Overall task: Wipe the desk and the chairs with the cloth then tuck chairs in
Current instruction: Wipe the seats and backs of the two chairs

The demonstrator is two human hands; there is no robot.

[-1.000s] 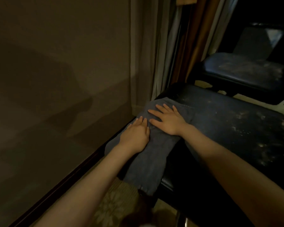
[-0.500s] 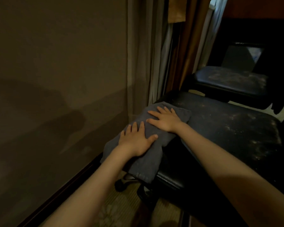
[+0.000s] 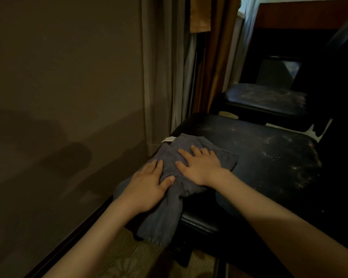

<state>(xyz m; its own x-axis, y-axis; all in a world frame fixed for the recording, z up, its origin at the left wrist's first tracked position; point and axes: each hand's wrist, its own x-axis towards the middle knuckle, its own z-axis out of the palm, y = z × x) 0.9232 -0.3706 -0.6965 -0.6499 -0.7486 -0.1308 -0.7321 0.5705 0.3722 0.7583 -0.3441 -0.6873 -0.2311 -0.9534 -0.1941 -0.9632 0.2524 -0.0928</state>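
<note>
A grey-blue cloth [image 3: 169, 213] lies over the left end of a dusty black chair seat [image 3: 269, 157], with its near part hanging over the seat's edge. My left hand [image 3: 147, 185] presses flat on the cloth at the seat's left edge, fingers straight. My right hand [image 3: 199, 165] lies flat on the cloth beside it, a little farther in, fingers spread. A second black chair seat [image 3: 269, 99], also dusty, stands behind the first one. The desk is not in view.
A plain wall [image 3: 64, 97] fills the left side, with a dark skirting board along the floor. Curtains [image 3: 169, 67] hang in the corner behind the seat. Patterned carpet [image 3: 133, 257] shows below the cloth. A dark chair back [image 3: 279, 71] rises at the far right.
Both hands have pulled the cloth nearer along the seat and bunched it, and a white label at its far edge now shows. My view has moved closer and tilted.
</note>
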